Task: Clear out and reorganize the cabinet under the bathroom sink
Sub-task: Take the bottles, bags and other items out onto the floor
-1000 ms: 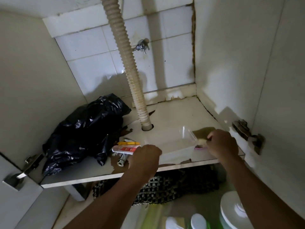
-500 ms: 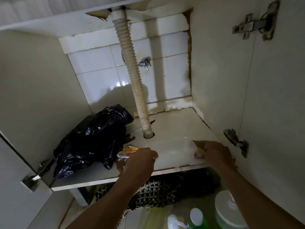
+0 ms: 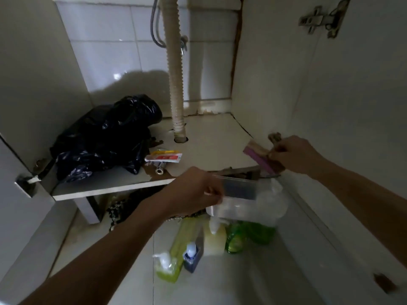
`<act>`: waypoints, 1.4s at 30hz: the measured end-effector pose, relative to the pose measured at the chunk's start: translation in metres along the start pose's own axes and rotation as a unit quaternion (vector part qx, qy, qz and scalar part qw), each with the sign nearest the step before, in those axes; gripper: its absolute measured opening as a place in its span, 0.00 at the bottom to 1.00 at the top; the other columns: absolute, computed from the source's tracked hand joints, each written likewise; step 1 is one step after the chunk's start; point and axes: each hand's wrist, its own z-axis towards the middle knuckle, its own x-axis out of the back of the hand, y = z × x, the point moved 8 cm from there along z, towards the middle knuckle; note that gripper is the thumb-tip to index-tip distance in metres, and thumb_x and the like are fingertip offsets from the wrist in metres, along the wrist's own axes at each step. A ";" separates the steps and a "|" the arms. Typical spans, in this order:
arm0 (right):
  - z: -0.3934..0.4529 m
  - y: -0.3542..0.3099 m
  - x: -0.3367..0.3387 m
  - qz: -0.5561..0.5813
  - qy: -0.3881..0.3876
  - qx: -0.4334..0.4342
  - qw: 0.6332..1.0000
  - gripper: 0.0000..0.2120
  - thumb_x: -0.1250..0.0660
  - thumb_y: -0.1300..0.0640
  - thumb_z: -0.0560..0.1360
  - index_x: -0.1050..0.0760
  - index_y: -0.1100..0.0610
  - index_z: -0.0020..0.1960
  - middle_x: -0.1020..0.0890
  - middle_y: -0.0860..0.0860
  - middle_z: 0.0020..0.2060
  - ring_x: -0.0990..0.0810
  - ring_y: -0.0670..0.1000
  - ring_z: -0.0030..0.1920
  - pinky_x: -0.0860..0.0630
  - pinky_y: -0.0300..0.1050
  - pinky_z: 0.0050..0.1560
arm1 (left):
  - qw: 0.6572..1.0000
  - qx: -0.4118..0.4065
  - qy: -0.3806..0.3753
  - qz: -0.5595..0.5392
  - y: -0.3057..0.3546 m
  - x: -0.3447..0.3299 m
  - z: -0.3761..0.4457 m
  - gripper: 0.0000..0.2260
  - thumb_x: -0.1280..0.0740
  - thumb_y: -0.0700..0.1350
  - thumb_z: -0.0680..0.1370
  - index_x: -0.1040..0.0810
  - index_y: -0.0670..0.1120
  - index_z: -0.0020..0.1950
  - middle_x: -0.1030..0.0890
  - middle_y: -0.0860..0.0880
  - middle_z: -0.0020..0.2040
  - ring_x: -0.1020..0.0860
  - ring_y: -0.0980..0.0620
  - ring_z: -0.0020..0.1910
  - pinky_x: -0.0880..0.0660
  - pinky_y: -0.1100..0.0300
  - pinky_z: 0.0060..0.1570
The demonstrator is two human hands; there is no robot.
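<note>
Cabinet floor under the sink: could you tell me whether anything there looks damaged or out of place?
Yes. The cabinet floor is chipped and peeling brown along its front edge near the left hand, and cracked around the hole where the drain hose passes through. A crumpled black plastic bag slumps at the left.

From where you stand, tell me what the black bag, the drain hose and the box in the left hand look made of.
Black bag: thin plastic film, glossy; it is crumpled, with sharp highlights. Drain hose: ribbed, off-white and matte, probably flexible plastic. Box, which the left hand holds: clear hard plastic, likely; the bottles below show through it.
</note>
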 end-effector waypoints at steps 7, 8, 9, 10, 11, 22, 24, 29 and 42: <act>-0.070 0.013 -0.060 -0.173 -0.273 0.009 0.946 0.11 0.34 0.55 0.75 0.19 0.62 0.48 0.20 0.52 0.41 0.25 0.45 0.38 0.31 0.36 0.36 | 0.979 -0.064 -0.188 -0.041 0.052 -0.089 -0.026 0.07 0.29 0.42 0.74 0.16 0.44 0.51 0.15 0.49 0.47 0.17 0.53 0.44 0.22 0.57 0.46; -0.079 0.020 -0.076 -0.189 -0.316 0.004 0.930 0.13 0.34 0.55 0.75 0.19 0.65 0.49 0.19 0.54 0.41 0.25 0.48 0.38 0.32 0.36 0.35 | 0.976 -0.062 -0.205 -0.048 0.052 -0.105 -0.034 0.07 0.30 0.41 0.74 0.16 0.43 0.51 0.15 0.48 0.47 0.17 0.51 0.44 0.22 0.55 0.46; -0.087 0.030 -0.093 -0.206 -0.355 -0.004 0.912 0.15 0.35 0.55 0.76 0.20 0.68 0.50 0.20 0.57 0.40 0.26 0.49 0.38 0.33 0.36 0.33 | 0.973 -0.055 -0.220 -0.051 0.049 -0.122 -0.044 0.07 0.31 0.41 0.74 0.16 0.43 0.51 0.15 0.47 0.47 0.17 0.50 0.45 0.22 0.54 0.45; -0.095 0.039 -0.108 -0.226 -0.384 -0.008 0.895 0.15 0.35 0.56 0.76 0.20 0.69 0.47 0.22 0.58 0.38 0.27 0.48 0.36 0.35 0.35 0.31 | 0.971 -0.046 -0.231 -0.048 0.044 -0.139 -0.054 0.08 0.31 0.41 0.75 0.16 0.43 0.51 0.15 0.47 0.47 0.17 0.49 0.45 0.22 0.53 0.45; -0.101 0.047 -0.123 -0.244 -0.400 -0.008 0.883 0.14 0.36 0.57 0.76 0.22 0.68 0.40 0.25 0.57 0.34 0.30 0.47 0.32 0.37 0.35 0.30 | 0.970 -0.036 -0.237 -0.040 0.038 -0.155 -0.065 0.08 0.32 0.41 0.75 0.16 0.43 0.51 0.15 0.47 0.48 0.17 0.49 0.46 0.22 0.53 0.46; -0.110 0.118 -0.221 -0.253 -0.325 -0.041 0.910 0.16 0.42 0.52 0.79 0.24 0.61 0.57 0.20 0.57 0.55 0.24 0.53 0.45 0.27 0.42 0.39 | 0.961 0.136 -0.237 0.044 -0.027 -0.238 -0.132 0.11 0.39 0.45 0.79 0.20 0.49 0.56 0.19 0.47 0.55 0.22 0.46 0.55 0.25 0.55 0.50; -0.112 0.119 -0.228 -0.262 -0.327 -0.029 0.908 0.18 0.40 0.46 0.78 0.24 0.58 0.60 0.20 0.55 0.55 0.20 0.54 0.50 0.24 0.45 0.45 | 0.956 0.146 -0.252 0.045 -0.031 -0.246 -0.141 0.11 0.39 0.46 0.79 0.21 0.49 0.58 0.19 0.47 0.57 0.23 0.47 0.57 0.27 0.56 0.52; -0.118 0.111 -0.248 -0.285 -0.391 0.024 0.875 0.12 0.44 0.59 0.78 0.23 0.60 0.53 0.20 0.57 0.55 0.22 0.54 0.49 0.31 0.42 0.45 | 0.942 0.163 -0.290 0.043 -0.035 -0.252 -0.152 0.13 0.36 0.47 0.79 0.24 0.48 0.63 0.22 0.48 0.62 0.27 0.49 0.63 0.30 0.56 0.57; -0.079 -0.073 -0.155 -0.175 -0.494 0.216 0.824 0.07 0.34 0.53 0.76 0.19 0.53 0.46 0.17 0.45 0.35 0.21 0.42 0.33 0.25 0.37 0.42 | 0.963 0.204 -0.118 0.130 -0.086 -0.061 -0.062 0.09 0.35 0.49 0.78 0.19 0.50 0.55 0.16 0.49 0.53 0.19 0.49 0.51 0.23 0.56 0.51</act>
